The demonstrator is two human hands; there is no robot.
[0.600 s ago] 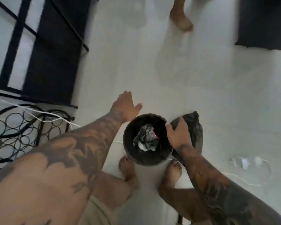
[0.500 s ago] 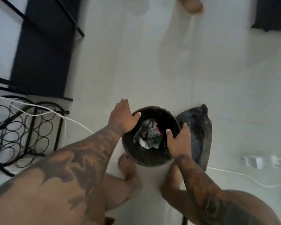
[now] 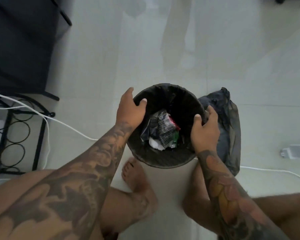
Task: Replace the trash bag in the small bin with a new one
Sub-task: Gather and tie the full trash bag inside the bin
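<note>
Left hand [image 3: 130,110] curled over the left rim of the small bin [image 3: 163,158], thumb hooked inside, fingers outside. Right hand [image 3: 204,132] clamps the opposite rim the same way, gripping the edge of the black liner [image 3: 184,101]. Bin sits on the floor right between both hands, upright, mouth facing up, so the liner lifts straight up; both hands equally near. Inside: crumpled wrappers [image 3: 161,130], roughly a third full. A dark bag [image 3: 229,129] lies just right of the bin, touching it, probably the replacement.
</note>
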